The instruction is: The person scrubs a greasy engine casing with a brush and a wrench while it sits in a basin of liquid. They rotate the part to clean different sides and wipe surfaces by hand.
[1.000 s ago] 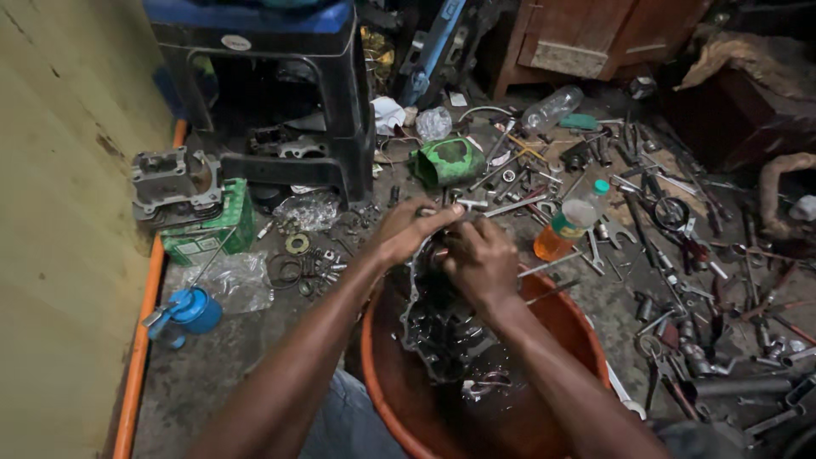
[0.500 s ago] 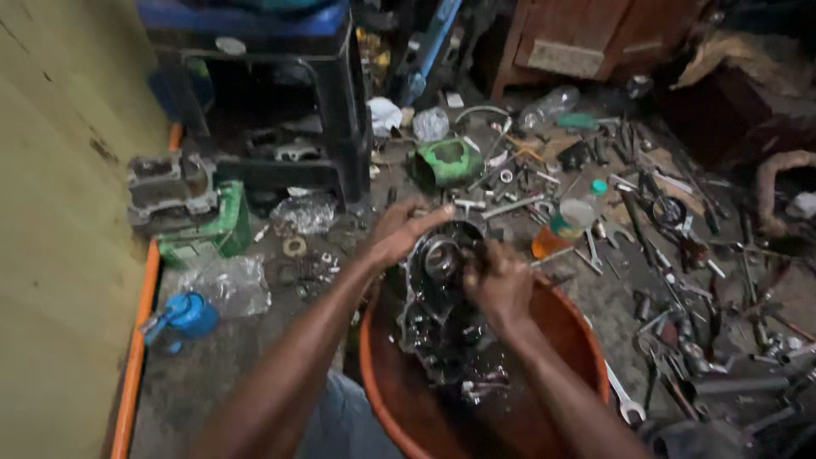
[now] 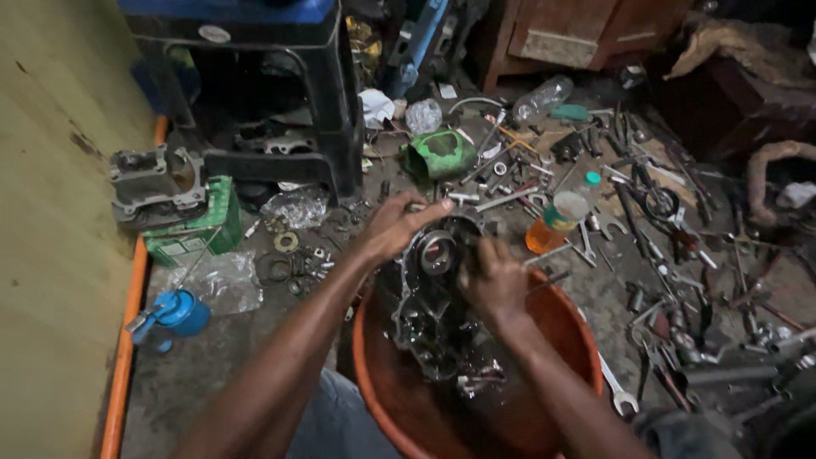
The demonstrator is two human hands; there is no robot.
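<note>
Crankcase (image 3: 429, 306) stands upright in the orange basin (image 3: 561, 327). Your left hand (image 3: 393, 225) grasps its top edge; keep it braced. Your right hand (image 3: 493, 280) is clenched at the bearing bore (image 3: 438, 252); work squarely.

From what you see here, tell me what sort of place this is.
Probably a small engine repair workshop: both hands work on a greasy engine casing over an orange basin, amid scattered wrenches and a cylinder block.
</note>
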